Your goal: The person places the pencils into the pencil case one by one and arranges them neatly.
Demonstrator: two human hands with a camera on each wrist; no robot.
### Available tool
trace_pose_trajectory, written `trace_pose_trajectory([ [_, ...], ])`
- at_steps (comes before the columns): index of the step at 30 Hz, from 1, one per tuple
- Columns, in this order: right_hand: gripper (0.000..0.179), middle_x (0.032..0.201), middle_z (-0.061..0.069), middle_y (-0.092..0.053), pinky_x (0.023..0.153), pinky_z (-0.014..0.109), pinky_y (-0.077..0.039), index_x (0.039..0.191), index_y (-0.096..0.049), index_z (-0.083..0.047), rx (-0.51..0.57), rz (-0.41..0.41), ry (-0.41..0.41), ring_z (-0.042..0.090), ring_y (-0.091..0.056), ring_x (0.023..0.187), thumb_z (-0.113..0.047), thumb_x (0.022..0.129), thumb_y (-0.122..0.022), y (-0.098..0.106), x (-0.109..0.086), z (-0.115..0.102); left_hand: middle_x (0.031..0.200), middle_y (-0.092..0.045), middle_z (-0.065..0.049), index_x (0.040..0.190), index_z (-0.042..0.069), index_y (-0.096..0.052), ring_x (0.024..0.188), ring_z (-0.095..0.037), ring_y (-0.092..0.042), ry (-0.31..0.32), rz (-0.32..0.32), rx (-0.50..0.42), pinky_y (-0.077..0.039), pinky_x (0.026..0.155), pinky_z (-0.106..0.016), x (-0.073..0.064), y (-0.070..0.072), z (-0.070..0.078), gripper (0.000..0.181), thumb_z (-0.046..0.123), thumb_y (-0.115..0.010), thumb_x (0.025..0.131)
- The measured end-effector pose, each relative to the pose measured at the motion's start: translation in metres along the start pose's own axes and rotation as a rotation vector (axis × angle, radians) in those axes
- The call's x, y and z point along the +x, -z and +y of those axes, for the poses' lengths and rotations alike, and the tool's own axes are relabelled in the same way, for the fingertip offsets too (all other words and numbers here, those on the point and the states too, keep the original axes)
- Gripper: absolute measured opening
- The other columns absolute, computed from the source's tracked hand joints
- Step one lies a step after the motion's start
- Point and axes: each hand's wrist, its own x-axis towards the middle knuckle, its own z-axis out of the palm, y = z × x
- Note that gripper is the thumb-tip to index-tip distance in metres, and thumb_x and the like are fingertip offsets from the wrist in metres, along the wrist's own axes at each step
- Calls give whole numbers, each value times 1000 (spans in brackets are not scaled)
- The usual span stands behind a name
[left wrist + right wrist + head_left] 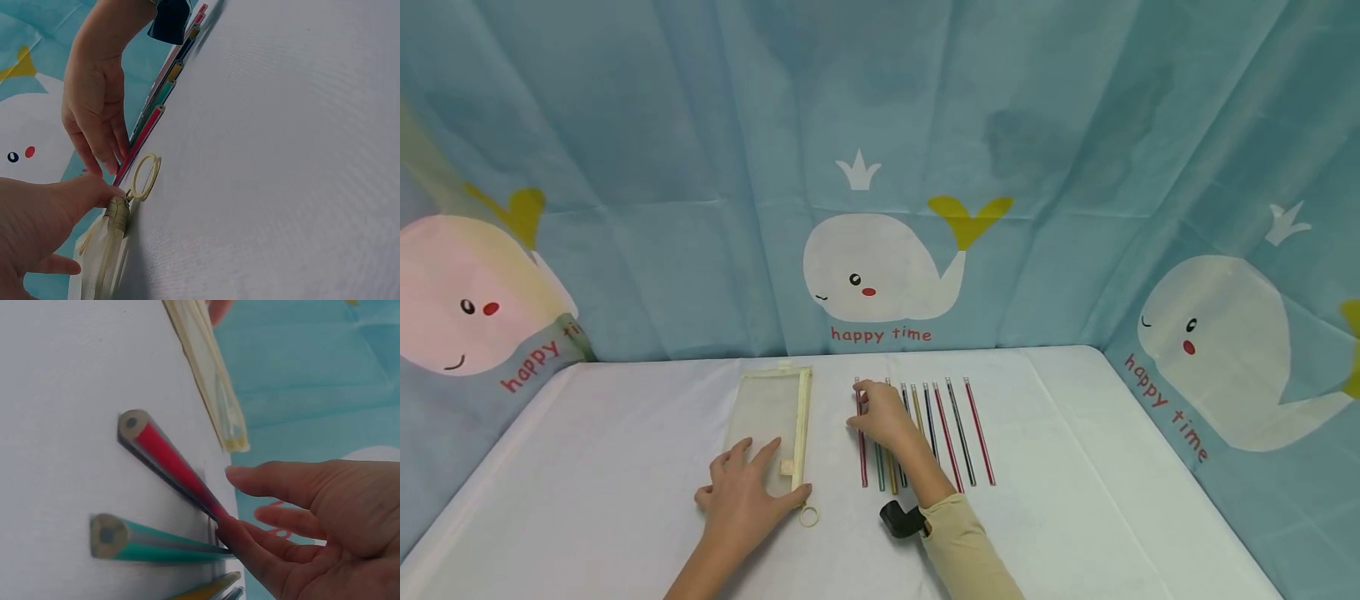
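A pale yellow mesh pencil case (760, 400) with a zip along its right edge and a ring (808, 517) lies left of the middle. My left hand (741, 492) rests on its near part, fingers spread and thumb by the zip end. To the right, several pencils lie side by side. My right hand (883, 412) is over the far end of the leftmost one, a red pencil (862, 458). In the right wrist view, its index finger touches that red pencil (169, 459), while the thumb stands apart. A green pencil (156, 542) lies beside it.
Farther right in the row lie a dark pencil (961, 433) and another red pencil (981, 433). A black wrist device (901, 520) sits by the right sleeve. The white tabletop (1097, 500) ends at a blue curtain (760, 275) with whale prints.
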Motion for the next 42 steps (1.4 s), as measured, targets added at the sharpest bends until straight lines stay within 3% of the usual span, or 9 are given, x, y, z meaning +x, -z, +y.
trace_pose_trajectory([
  [9, 60, 110, 18, -71, 86, 42, -56, 135, -64, 7, -41, -24, -6, 28, -63, 96, -2, 81, -89, -4, -1, -1, 151, -38, -39, 150, 6, -57, 135, -66, -37, 11, 7, -5, -39, 89, -81, 2, 2, -3, 91, 52, -88, 78],
  [19, 55, 100, 13, -69, 80, 37, -53, 130, -67, 8, -76, -26, 1, 22, -59, 88, -2, 81, -90, -6, 1, -1, 149, -44, -37, 148, 8, -59, 134, -65, -42, 4, 7, 21, -39, 88, -79, 1, 3, -2, 90, 55, -87, 77],
  [28, 56, 90, 11, -66, 67, 29, -47, 132, -65, 10, -24, -47, -29, 16, -52, 77, 1, 83, -88, -6, 0, 1, 149, -44, -36, 144, 9, -64, 135, -63, -40, -3, 2, 6, -40, 86, -75, -1, 3, 0, 80, 51, -87, 79],
  [42, 53, 79, 4, -58, 58, 24, -41, 131, -65, 11, 70, -48, -101, 14, -50, 68, 2, 82, -84, -4, 1, 2, 149, -45, -35, 143, 10, -65, 134, -63, -41, -1, -15, 7, -40, 83, -73, -1, 3, 3, 78, 51, -87, 80],
])
